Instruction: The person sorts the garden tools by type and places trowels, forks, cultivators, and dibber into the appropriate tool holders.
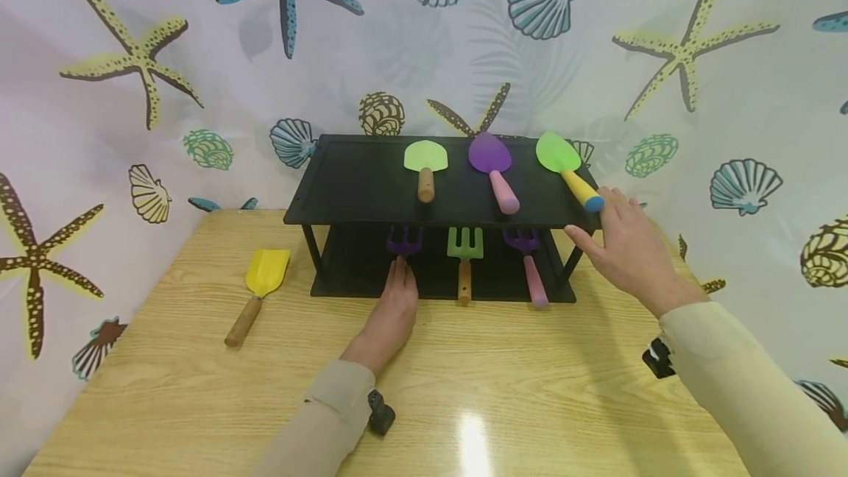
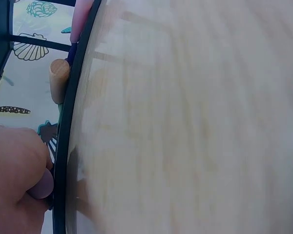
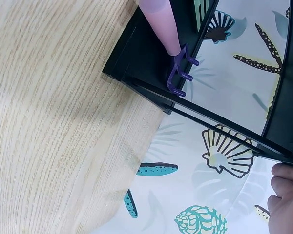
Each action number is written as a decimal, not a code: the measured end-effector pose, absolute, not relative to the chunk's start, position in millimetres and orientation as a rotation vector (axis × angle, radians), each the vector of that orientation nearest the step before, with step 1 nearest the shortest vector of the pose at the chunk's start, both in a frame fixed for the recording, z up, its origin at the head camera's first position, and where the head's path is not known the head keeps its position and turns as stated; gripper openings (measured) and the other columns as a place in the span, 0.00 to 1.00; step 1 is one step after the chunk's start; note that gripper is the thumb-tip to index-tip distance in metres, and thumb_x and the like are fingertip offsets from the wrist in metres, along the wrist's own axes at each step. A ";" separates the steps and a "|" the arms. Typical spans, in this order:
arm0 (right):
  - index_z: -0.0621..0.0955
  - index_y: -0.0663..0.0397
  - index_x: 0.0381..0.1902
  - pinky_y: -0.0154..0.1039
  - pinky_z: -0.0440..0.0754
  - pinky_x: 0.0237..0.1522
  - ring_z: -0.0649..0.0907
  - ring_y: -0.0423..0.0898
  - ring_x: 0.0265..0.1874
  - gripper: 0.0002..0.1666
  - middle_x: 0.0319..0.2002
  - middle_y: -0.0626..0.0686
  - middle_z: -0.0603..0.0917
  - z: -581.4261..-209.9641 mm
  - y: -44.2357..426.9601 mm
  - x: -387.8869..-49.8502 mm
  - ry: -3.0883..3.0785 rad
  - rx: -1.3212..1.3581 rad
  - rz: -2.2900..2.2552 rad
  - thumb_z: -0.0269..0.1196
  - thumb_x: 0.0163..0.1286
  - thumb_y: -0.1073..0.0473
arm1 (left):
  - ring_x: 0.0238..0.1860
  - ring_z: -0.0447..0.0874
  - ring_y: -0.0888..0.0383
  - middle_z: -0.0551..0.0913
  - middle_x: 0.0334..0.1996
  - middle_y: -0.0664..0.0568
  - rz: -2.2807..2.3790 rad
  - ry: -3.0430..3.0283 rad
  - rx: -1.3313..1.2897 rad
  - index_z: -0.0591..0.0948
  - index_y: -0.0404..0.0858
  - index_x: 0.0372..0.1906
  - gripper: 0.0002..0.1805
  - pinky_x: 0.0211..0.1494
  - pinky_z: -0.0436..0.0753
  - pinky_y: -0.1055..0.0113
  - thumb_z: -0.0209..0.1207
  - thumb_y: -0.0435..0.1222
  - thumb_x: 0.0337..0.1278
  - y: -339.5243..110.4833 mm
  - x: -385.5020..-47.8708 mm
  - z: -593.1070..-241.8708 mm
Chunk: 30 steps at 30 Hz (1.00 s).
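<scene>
My left hand (image 1: pixel 395 299) grips the handle of a small purple hand fork (image 1: pixel 405 242) on the lower level of a black two-tier shelf (image 1: pixel 358 182). In the left wrist view, the rounded mauve handle end (image 2: pixel 42 185) pokes out of my curled fingers; most of the handle is hidden. At the shelf's upper right corner, my right hand (image 1: pixel 626 249) holds the edge, fingers curled at the side (image 3: pixel 285 187) and thumb by the front. Close by lies a green trowel (image 1: pixel 558 153) with a yellow, blue-tipped handle.
On the top tier lie a light-green trowel (image 1: pixel 426 156) and a purple trowel (image 1: pixel 489 153). Below are a green fork (image 1: pixel 465 244) and a pink-handled purple fork (image 1: pixel 535 282). A yellow shovel (image 1: pixel 265 272) lies on the wooden table (image 1: pixel 503 381), left of the shelf. A patterned curtain (image 1: pixel 596 79) hangs behind.
</scene>
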State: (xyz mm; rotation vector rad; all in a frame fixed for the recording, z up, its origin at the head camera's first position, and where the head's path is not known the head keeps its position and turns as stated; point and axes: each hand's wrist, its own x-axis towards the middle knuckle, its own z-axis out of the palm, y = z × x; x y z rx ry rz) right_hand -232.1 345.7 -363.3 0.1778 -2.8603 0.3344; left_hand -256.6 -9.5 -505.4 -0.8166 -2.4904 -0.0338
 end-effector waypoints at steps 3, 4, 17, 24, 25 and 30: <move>0.50 0.73 0.76 0.60 0.44 0.79 0.53 0.70 0.76 0.55 0.74 0.74 0.56 -363.7 345.2 -231.9 -2.863 0.176 0.341 0.46 0.74 0.30 | 0.66 0.72 0.35 0.71 0.61 0.21 -0.082 -2.527 -0.805 0.70 0.14 0.59 0.22 0.73 0.72 0.52 0.52 0.19 0.58 -8.5 -259.2 -507.0; 0.50 0.73 0.76 0.60 0.44 0.79 0.53 0.70 0.76 0.55 0.74 0.74 0.56 -363.9 345.0 -231.9 -2.864 0.176 0.343 0.46 0.74 0.30 | 0.67 0.71 0.34 0.71 0.62 0.21 -0.097 -2.541 -0.800 0.70 0.14 0.59 0.23 0.73 0.71 0.52 0.52 0.19 0.58 -8.3 -259.7 -506.7; 0.49 0.73 0.76 0.60 0.43 0.79 0.53 0.70 0.76 0.56 0.74 0.75 0.55 -365.0 344.0 -233.6 -2.865 0.179 0.353 0.46 0.74 0.30 | 0.76 0.56 0.34 0.57 0.74 0.29 -0.462 -2.773 -0.671 0.60 0.23 0.72 0.31 0.74 0.68 0.46 0.49 0.40 0.75 -17.0 -249.4 -488.4; 0.49 0.72 0.76 0.60 0.43 0.79 0.53 0.69 0.76 0.56 0.75 0.74 0.55 -364.4 344.6 -234.5 -2.863 0.175 0.358 0.46 0.74 0.30 | 0.75 0.58 0.35 0.60 0.74 0.32 -0.494 -2.715 -0.730 0.60 0.29 0.74 0.32 0.74 0.68 0.44 0.50 0.41 0.75 -37.1 -238.0 -483.3; 0.49 0.72 0.76 0.60 0.43 0.79 0.52 0.69 0.76 0.56 0.75 0.74 0.55 -364.3 344.9 -234.5 -2.865 0.173 0.359 0.46 0.74 0.30 | 0.75 0.58 0.35 0.61 0.74 0.33 -0.496 -2.709 -0.742 0.60 0.31 0.75 0.32 0.74 0.68 0.43 0.50 0.41 0.74 -40.3 -236.2 -483.1; 0.49 0.71 0.76 0.59 0.42 0.79 0.52 0.69 0.76 0.56 0.75 0.74 0.54 -364.1 346.8 -234.7 -2.872 0.167 0.364 0.47 0.74 0.30 | 0.76 0.57 0.34 0.60 0.74 0.31 -0.480 -2.728 -0.793 0.62 0.30 0.74 0.31 0.75 0.65 0.42 0.51 0.42 0.74 -57.9 -226.1 -480.9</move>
